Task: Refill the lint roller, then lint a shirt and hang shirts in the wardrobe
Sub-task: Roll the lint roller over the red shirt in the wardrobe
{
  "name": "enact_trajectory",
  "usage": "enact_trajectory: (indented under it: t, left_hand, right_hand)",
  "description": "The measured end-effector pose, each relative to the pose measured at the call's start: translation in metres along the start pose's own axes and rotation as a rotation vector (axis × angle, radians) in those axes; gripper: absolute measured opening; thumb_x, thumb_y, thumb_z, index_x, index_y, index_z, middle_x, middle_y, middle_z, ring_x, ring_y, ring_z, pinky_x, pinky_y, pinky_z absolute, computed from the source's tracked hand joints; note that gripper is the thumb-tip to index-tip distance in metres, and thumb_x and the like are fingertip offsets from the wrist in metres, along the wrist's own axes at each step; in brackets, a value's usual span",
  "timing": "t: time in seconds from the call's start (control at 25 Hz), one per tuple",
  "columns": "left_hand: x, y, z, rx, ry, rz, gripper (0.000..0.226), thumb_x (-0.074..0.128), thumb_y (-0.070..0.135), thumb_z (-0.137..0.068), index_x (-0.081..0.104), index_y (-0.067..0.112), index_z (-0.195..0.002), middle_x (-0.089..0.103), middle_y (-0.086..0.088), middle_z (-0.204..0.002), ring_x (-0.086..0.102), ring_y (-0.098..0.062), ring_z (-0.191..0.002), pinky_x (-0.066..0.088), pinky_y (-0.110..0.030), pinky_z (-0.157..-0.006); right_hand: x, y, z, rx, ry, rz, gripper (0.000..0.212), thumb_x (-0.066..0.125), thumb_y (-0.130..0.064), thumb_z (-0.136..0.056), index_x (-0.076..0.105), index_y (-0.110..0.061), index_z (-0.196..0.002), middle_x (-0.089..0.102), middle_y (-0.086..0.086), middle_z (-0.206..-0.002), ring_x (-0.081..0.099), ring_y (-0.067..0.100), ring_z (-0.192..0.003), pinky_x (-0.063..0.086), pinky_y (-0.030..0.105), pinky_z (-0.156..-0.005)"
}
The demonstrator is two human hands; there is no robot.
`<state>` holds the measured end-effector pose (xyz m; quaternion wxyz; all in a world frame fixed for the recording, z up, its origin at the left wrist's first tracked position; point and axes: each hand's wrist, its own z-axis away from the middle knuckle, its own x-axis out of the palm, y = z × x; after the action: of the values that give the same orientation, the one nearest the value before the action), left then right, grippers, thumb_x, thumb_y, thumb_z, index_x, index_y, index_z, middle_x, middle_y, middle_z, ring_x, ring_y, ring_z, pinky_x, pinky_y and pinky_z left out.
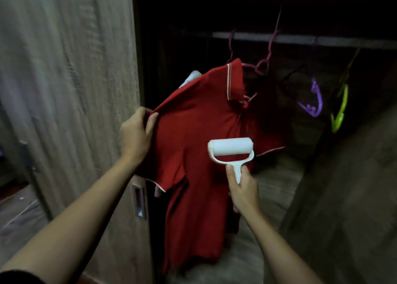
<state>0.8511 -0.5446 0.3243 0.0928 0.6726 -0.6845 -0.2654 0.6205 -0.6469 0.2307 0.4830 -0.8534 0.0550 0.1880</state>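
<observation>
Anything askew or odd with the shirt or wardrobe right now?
The shirt sits skewed on its pink hanger because the left hand pulls its shoulder sideways. A white thing pokes out behind that shoulder; I cannot tell what.

A matt red cloth shirt (193, 150) is seen mid-frame, a smooth white plastic lint roller (231, 149) with papery roll before it, grained matt wood door (71, 90) at left, glossy plastic hangers (339, 109) upper right.
</observation>
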Motion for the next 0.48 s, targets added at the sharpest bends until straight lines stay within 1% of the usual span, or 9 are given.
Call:
enact_trajectory:
  t: [0.08, 0.16, 0.2, 0.24, 0.28, 0.32, 0.36, 0.4, 0.48]
  left_hand:
    - [-0.008, -0.002, -0.017, 0.047, 0.049, -0.046, 0.019, 0.06, 0.019, -0.089, 0.063, 0.001, -0.086, 0.066, -0.018, -0.076, 0.062, -0.028, -0.068, 0.036, -0.028, -0.062]
    - [-0.015, -0.002, -0.031, 0.051, 0.065, 0.002, 0.019, 0.063, 0.019, -0.088, 0.065, 0.0, -0.084, 0.067, -0.017, -0.075, 0.06, -0.022, -0.067, 0.034, -0.022, -0.061]
    - [-0.019, -0.001, -0.037, 0.056, 0.06, 0.03, 0.019, 0.062, 0.019, -0.088, 0.066, 0.001, -0.086, 0.068, -0.016, -0.078, 0.06, -0.019, -0.07, 0.036, -0.02, -0.063]
    - [-0.022, 0.0, -0.042, 0.08, 0.053, 0.043, 0.018, 0.061, 0.018, -0.089, 0.067, 0.001, -0.088, 0.069, -0.015, -0.081, 0.059, -0.014, -0.073, 0.037, -0.017, -0.065]
    - [-0.025, 0.001, -0.047, 0.115, 0.045, 0.042, 0.017, 0.059, 0.016, -0.091, 0.068, 0.001, -0.09, 0.069, -0.014, -0.083, 0.056, -0.007, -0.075, 0.037, -0.013, -0.067]
    - [-0.027, 0.002, -0.053, 0.152, 0.037, 0.04, 0.017, 0.057, 0.014, -0.092, 0.067, 0.0, -0.091, 0.068, -0.014, -0.084, 0.053, -0.001, -0.076, 0.036, -0.009, -0.068]
    - [-0.028, 0.003, -0.058, 0.173, 0.032, 0.049, 0.017, 0.056, 0.013, -0.092, 0.067, 0.001, -0.091, 0.068, -0.013, -0.083, 0.051, 0.002, -0.076, 0.035, -0.006, -0.068]
    - [-0.028, 0.003, -0.062, 0.175, 0.029, 0.073, 0.017, 0.057, 0.015, -0.092, 0.067, 0.002, -0.089, 0.067, -0.011, -0.082, 0.052, 0.001, -0.075, 0.036, -0.006, -0.068]
    - [-0.027, 0.001, -0.068, 0.14, 0.033, 0.129, 0.017, 0.062, 0.02, -0.088, 0.066, 0.005, -0.081, 0.066, -0.006, -0.075, 0.055, -0.004, -0.068, 0.04, -0.013, -0.063]
  right_hand:
    - [0.014, -0.01, -0.003, -0.005, -0.024, -0.059, 0.036, 0.044, -0.062, -0.078, 0.043, -0.027, -0.083, 0.058, -0.006, -0.059, 0.064, 0.024, -0.054, 0.053, 0.04, -0.052]
    - [0.025, -0.021, -0.003, -0.006, -0.041, -0.12, 0.038, 0.046, -0.063, -0.076, 0.041, -0.026, -0.088, 0.059, -0.005, -0.062, 0.064, 0.024, -0.054, 0.053, 0.04, -0.052]
    - [0.03, -0.027, -0.003, -0.021, -0.053, -0.143, 0.034, 0.048, -0.057, -0.08, 0.041, -0.025, -0.089, 0.058, -0.005, -0.061, 0.063, 0.021, -0.051, 0.053, 0.037, -0.05]
    - [0.033, -0.034, -0.004, -0.036, -0.069, -0.168, 0.028, 0.051, -0.048, -0.085, 0.043, -0.022, -0.089, 0.057, -0.005, -0.059, 0.061, 0.014, -0.046, 0.051, 0.033, -0.047]
    - [0.036, -0.042, -0.006, -0.047, -0.076, -0.191, 0.021, 0.052, -0.039, -0.089, 0.044, -0.019, -0.088, 0.057, -0.004, -0.058, 0.057, 0.008, -0.041, 0.048, 0.027, -0.044]
    - [0.039, -0.05, -0.009, -0.058, -0.073, -0.208, 0.018, 0.05, -0.033, -0.092, 0.044, -0.017, -0.087, 0.057, -0.002, -0.058, 0.055, 0.006, -0.039, 0.045, 0.022, -0.042]
    - [0.042, -0.058, -0.013, -0.081, -0.052, -0.211, 0.019, 0.048, -0.035, -0.092, 0.044, -0.017, -0.087, 0.058, -0.001, -0.058, 0.056, 0.006, -0.04, 0.045, 0.022, -0.044]
    - [0.045, -0.067, -0.018, -0.107, -0.026, -0.206, 0.023, 0.045, -0.043, -0.091, 0.044, -0.02, -0.088, 0.06, 0.0, -0.06, 0.06, 0.01, -0.046, 0.048, 0.026, -0.048]
    - [0.051, -0.083, -0.028, -0.15, -0.004, -0.173, 0.033, 0.036, -0.058, -0.086, 0.044, -0.027, -0.096, 0.066, 0.006, -0.068, 0.067, 0.027, -0.062, 0.051, 0.038, -0.058]
